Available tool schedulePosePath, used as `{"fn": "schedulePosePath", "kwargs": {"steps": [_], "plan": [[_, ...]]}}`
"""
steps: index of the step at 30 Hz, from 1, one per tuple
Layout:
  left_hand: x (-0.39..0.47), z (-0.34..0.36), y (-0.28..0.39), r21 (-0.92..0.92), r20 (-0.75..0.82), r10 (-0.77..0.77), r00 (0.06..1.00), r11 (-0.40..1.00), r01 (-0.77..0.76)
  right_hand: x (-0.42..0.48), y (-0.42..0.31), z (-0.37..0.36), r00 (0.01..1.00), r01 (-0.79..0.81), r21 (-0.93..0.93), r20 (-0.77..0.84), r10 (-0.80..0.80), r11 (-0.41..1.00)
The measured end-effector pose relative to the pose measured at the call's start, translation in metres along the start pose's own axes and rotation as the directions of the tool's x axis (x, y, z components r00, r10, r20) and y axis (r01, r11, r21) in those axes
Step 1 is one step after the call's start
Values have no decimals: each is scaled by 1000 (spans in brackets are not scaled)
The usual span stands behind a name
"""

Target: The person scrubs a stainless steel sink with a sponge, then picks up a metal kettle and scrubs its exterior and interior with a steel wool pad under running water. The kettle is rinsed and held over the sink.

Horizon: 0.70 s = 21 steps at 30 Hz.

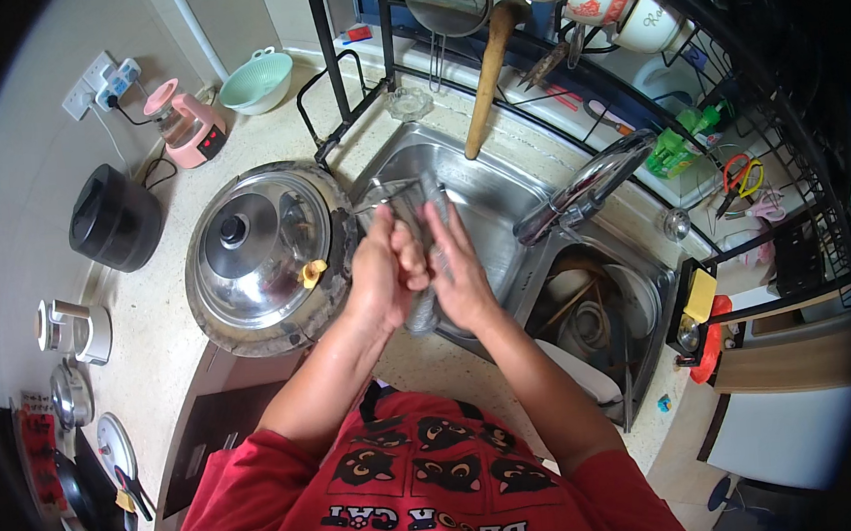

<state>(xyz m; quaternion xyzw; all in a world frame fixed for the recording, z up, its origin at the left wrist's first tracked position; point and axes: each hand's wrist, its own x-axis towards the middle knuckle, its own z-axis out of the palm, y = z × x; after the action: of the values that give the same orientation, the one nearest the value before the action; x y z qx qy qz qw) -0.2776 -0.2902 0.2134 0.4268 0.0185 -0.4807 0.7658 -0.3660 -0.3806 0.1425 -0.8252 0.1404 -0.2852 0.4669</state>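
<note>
My left hand and my right hand are close together over the near-left rim of the left stainless steel sink basin. The fingers of my left hand are curled, its thumb pointing up. My right hand has straighter fingers and its palm faces the left one. Between and behind them is a greyish, partly see-through thing, blurred; its kind and whether either hand grips it cannot be told. Left of my hands a domed metal lid with a black knob rests on a round, worn board, a yellow piece on its edge.
A chrome faucet reaches over the sink. Dishes and a pan fill the right basin. A wooden-handled tool hangs from the black rack. A pink kettle, green colander and black container stand at left.
</note>
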Motion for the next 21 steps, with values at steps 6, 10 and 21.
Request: {"fn": "schedulePosePath", "kwargs": {"steps": [6,10,21], "plan": [[-16,4,4,371,277,-86,957,928,-24,23,4,-33,931,-325,488,17,364,810],[-18,3,25,605,345,-237,908,796,-22,28,-16,-52,995,-99,654,70,70,750],[-43,29,29,669,735,368,570,-258,-697,26,-26,-51,943,-174,837,-9,332,519]]}}
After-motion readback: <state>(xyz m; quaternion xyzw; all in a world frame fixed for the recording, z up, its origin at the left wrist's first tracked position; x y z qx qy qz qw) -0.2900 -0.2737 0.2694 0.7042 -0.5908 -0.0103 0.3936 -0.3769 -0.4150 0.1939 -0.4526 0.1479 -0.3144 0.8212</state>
